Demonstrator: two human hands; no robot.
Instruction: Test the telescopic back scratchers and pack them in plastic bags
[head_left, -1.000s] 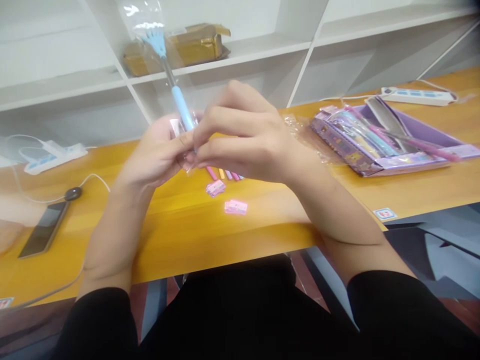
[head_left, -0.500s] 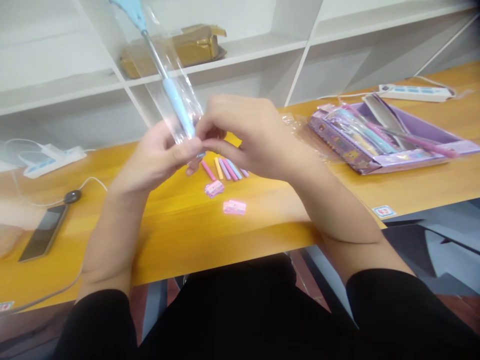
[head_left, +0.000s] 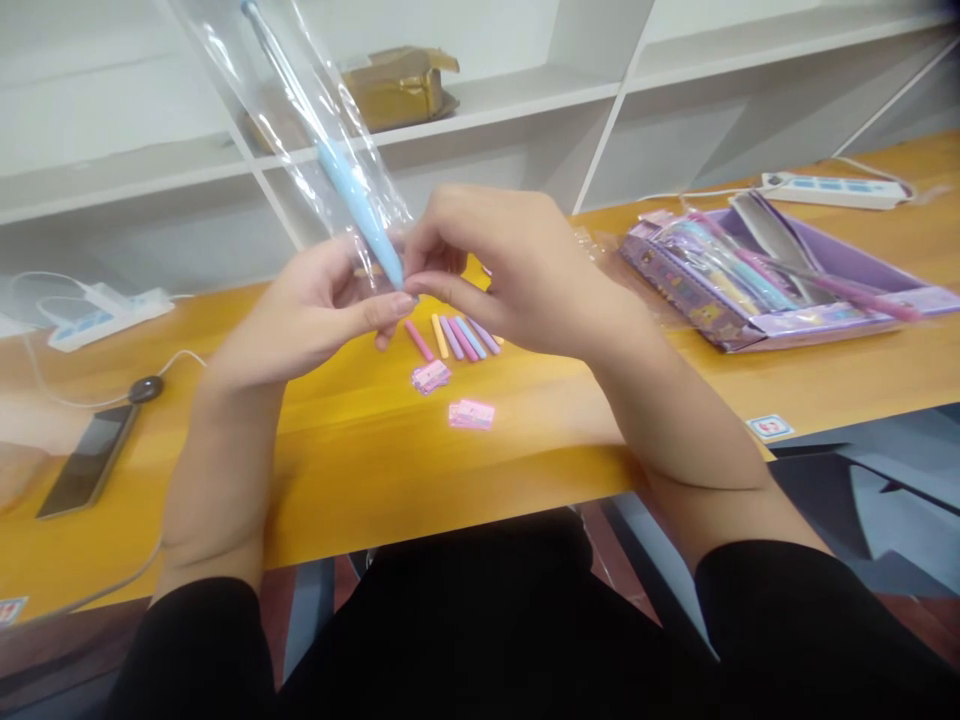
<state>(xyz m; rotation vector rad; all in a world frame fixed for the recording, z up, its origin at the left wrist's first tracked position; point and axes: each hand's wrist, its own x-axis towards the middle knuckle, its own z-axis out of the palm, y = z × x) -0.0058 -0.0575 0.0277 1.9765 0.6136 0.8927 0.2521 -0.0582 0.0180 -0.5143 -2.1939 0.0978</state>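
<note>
A long light-blue pen (head_left: 350,190) with a silver upper shaft lies tilted inside a clear plastic sleeve (head_left: 300,185). My left hand (head_left: 319,310) pinches the sleeve near the pen's lower tip, thumb in front. Right beside it, my right hand (head_left: 502,265) has thumb and finger closed at the sleeve's lower end. Beneath the hands, several pink, yellow, purple and blue sticks (head_left: 460,339) lie on the wooden table (head_left: 360,460). Closer to me are two small groups of pink cards, one by the sticks (head_left: 430,377) and one lower (head_left: 472,414).
On the right, a purple open box (head_left: 720,320) holds several wrapped pens; clear wrappers lie beside it. Power strips stand at the left (head_left: 111,318) and back right (head_left: 840,188). A phone (head_left: 88,462) lies at left. A brown package (head_left: 397,90) rests on the shelf.
The blue pen and its sleeve have shifted up and left at the top, so the pen's head has left the view. Both hands stay nearly in place.
</note>
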